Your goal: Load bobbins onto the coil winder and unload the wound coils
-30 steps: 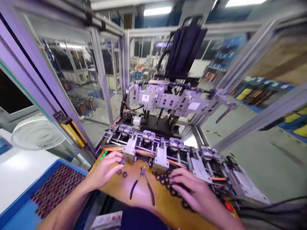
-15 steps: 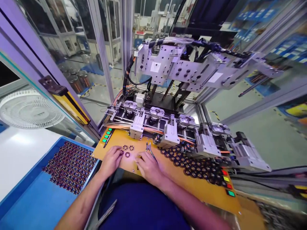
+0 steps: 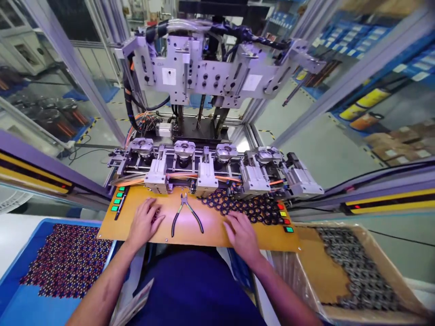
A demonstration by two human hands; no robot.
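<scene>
My left hand (image 3: 142,224) rests on the left part of the orange work plate (image 3: 207,233). Its thumb and fingers curl around a few small wound ring cores (image 3: 156,214), partly hidden by the hand. To the right of it, diagonal cutters (image 3: 184,210) lie with their handles spread towards me; neither hand touches them. My right hand (image 3: 243,233) is at the near edge of a cluster of dark ring parts (image 3: 249,208) with coppery centres. Its fingers reach to the nearest parts, thumb apart, and nothing is visibly held.
A machine fixture (image 3: 183,151) with several round metal seats runs along the plate's back edge. Lit buttons (image 3: 117,201) sit at its left end. A blue bin (image 3: 16,294) of ring cores stands left, a lined carton (image 3: 326,267) of grey parts right.
My right hand has moved from beside the cutters rightwards to the dark ring parts. The loose ring cores are now gathered at my left hand. The view has turned to the right.
</scene>
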